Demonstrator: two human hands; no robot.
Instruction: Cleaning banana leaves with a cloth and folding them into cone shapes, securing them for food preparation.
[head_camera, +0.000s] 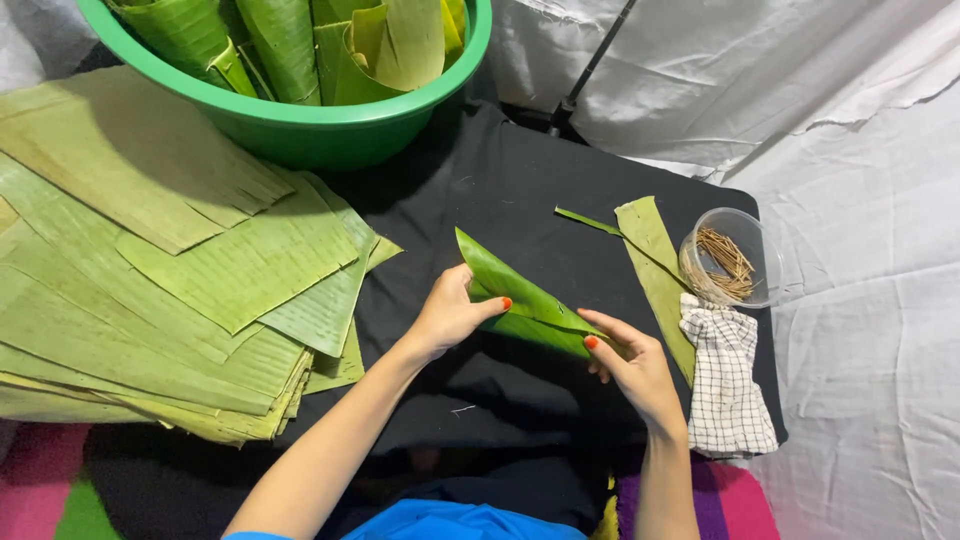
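Both my hands hold a rolled green banana leaf cone (520, 295) over a black cloth (500, 180). My left hand (450, 312) grips the cone's pointed, upper-left part, thumb on top. My right hand (632, 368) pinches its lower right end between thumb and fingers. The cone lies slanted, its tip pointing up and to the left.
A thick stack of flat banana leaf sheets (150, 270) lies at the left. A green basin (300, 125) with several rolled leaf cones stands at the top. At the right are a leaf strip (655, 260), a clear tub of thin sticks (725, 262) and a checked cloth (728, 380).
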